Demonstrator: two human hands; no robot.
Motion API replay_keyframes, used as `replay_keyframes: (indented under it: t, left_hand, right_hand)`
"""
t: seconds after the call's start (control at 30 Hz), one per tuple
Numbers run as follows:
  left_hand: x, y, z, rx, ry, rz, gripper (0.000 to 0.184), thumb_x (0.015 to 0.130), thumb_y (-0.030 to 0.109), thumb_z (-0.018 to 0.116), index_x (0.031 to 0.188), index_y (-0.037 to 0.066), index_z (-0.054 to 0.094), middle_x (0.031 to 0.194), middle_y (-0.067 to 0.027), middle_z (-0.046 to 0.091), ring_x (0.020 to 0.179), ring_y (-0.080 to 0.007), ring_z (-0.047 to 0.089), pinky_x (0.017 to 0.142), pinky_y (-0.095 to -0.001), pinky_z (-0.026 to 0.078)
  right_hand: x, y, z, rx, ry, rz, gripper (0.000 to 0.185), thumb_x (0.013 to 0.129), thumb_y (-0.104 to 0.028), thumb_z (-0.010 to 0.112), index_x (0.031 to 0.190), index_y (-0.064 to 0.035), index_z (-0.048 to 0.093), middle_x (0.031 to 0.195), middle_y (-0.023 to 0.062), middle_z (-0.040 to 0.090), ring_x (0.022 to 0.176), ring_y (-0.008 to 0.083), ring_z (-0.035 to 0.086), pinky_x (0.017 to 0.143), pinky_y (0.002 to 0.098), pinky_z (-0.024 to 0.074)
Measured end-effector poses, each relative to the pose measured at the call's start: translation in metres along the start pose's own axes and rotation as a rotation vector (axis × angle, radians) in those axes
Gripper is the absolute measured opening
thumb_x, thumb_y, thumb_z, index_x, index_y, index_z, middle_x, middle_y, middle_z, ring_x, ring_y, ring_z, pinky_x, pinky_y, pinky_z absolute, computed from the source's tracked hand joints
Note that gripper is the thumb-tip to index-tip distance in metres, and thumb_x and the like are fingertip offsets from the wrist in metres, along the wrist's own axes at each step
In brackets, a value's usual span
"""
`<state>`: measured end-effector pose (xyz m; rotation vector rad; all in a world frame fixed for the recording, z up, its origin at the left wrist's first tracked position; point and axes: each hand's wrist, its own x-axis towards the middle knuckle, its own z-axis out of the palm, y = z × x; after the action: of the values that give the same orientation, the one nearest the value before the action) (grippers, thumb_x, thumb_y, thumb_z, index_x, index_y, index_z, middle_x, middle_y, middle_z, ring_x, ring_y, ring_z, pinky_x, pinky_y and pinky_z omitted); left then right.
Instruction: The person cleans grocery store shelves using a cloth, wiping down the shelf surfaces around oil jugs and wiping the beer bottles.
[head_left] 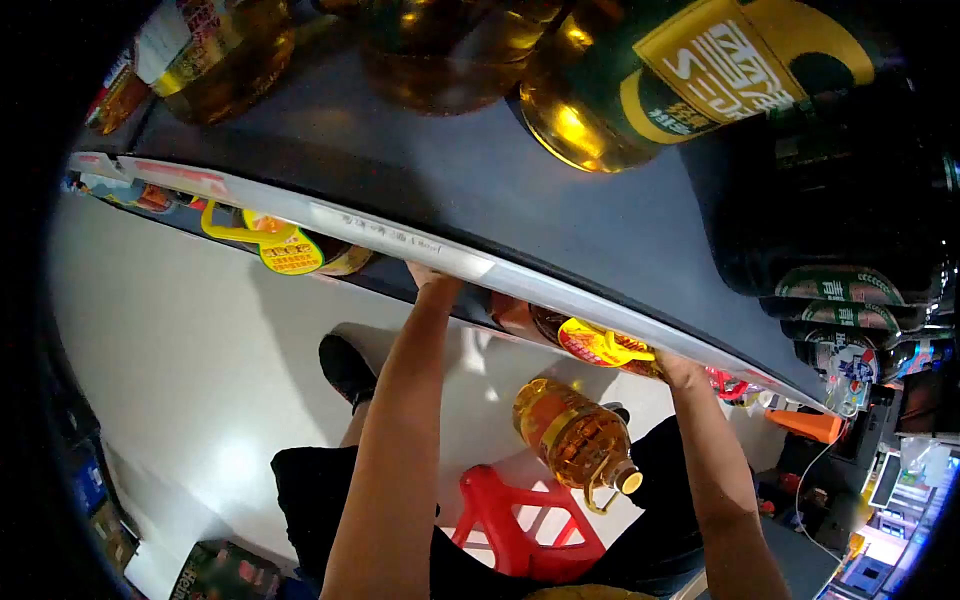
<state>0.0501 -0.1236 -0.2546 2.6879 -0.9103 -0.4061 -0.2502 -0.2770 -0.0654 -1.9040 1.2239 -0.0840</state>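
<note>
My left hand (pixel 432 274) reaches in beneath the shelf's front edge, and its fingers are hidden there. My right hand (pixel 678 368) is also partly under that edge, right beside a bottle with a red and yellow neck tag (pixel 597 343) and a yellow handle. Its fingers are hidden too, so I cannot tell whether it grips that bottle. On the floor between my legs stands a large cooking oil bottle (pixel 572 432) with golden oil, a handle and a pale cap. A red plastic stool (pixel 515 525) is close by it.
On the shelf (pixel 420 175) stand several oil bottles, including one with a green and gold label (pixel 715 75). Lower left, another bottle carries a yellow tag (pixel 290 250). Dark green packs (pixel 840 285) sit at right. A Heineken-type box (pixel 225 572) is on the floor.
</note>
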Motion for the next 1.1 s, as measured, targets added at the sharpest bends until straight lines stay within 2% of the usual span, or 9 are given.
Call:
replay_keyframes:
  t: [0.17,0.2,0.37,0.53,0.67,0.97,1.03,1.1]
  left_hand:
    - [-0.003,-0.020,0.022,0.171,0.052,0.101,0.047,0.089,0.035,0.039,0.129,0.012,0.045,0.139,-0.0095,0.036,0.130,-0.0285,0.030,0.107,-0.0461,0.019]
    - [-0.006,-0.021,0.018,0.207,0.024,0.162,0.046,0.087,0.034,0.043,0.128,0.012,0.047,0.138,-0.0092,0.038,0.125,-0.0292,0.037,0.105,-0.0455,0.024]
    - [-0.015,-0.006,0.013,0.022,-0.025,0.439,0.044,0.085,0.030,0.046,0.125,0.012,0.048,0.131,-0.0104,0.043,0.119,-0.0289,0.043,0.100,-0.0463,0.030]
    - [0.023,0.029,0.015,-0.006,-0.090,0.447,0.042,0.083,0.027,0.049,0.123,0.013,0.049,0.126,-0.0109,0.047,0.114,-0.0288,0.046,0.095,-0.0467,0.034]
    - [0.031,0.027,0.001,0.076,-0.114,0.455,0.041,0.082,0.024,0.051,0.121,0.013,0.049,0.121,-0.0113,0.050,0.110,-0.0288,0.049,0.092,-0.0470,0.037]
    - [-0.016,-0.048,-0.038,0.203,-0.106,0.512,0.039,0.078,0.018,0.055,0.117,0.013,0.051,0.112,-0.0123,0.056,0.101,-0.0288,0.056,0.084,-0.0478,0.044]
    - [-0.028,-0.061,-0.051,0.173,-0.099,0.524,0.039,0.078,0.017,0.056,0.116,0.013,0.052,0.110,-0.0125,0.058,0.099,-0.0287,0.058,0.082,-0.0479,0.045]
    - [-0.038,-0.069,-0.073,-0.016,-0.175,0.497,0.039,0.075,0.018,0.058,0.113,0.013,0.053,0.108,-0.0120,0.059,0.095,-0.0302,0.060,0.078,-0.0475,0.048]
  right_hand:
    - [-0.001,0.000,-0.003,0.025,0.022,0.021,0.041,0.087,-0.029,0.057,0.116,0.0006,0.052,0.117,0.0102,0.053,0.104,0.0212,0.051,0.092,0.0306,0.0404]
    - [-0.001,-0.001,-0.003,0.027,0.025,0.023,0.041,0.087,-0.029,0.057,0.116,0.0004,0.052,0.117,0.0103,0.053,0.104,0.0213,0.051,0.092,0.0307,0.0402]
    - [-0.002,-0.001,-0.008,0.031,0.043,0.020,0.042,0.087,-0.030,0.057,0.116,-0.0004,0.052,0.118,0.0105,0.052,0.106,0.0219,0.050,0.093,0.0312,0.0389]
    - [-0.003,-0.003,-0.010,0.035,0.067,0.023,0.043,0.087,-0.032,0.057,0.117,-0.0012,0.052,0.119,0.0108,0.052,0.107,0.0224,0.048,0.094,0.0317,0.0376]
    - [-0.003,-0.006,-0.010,0.054,0.075,0.014,0.044,0.087,-0.033,0.057,0.117,-0.0018,0.052,0.120,0.0110,0.051,0.108,0.0228,0.047,0.095,0.0321,0.0365]
    - [-0.006,-0.013,-0.008,0.081,0.077,0.003,0.044,0.087,-0.030,0.056,0.120,-0.0025,0.049,0.122,0.0101,0.049,0.109,0.0228,0.047,0.095,0.0330,0.0367]
    - [-0.006,-0.013,-0.010,0.079,0.084,0.001,0.044,0.087,-0.029,0.056,0.121,-0.0026,0.048,0.122,0.0098,0.049,0.109,0.0227,0.047,0.095,0.0332,0.0369]
    - [-0.007,-0.015,-0.012,0.078,0.085,-0.003,0.045,0.087,-0.029,0.056,0.122,-0.0027,0.047,0.123,0.0095,0.048,0.109,0.0226,0.047,0.095,0.0334,0.0371]
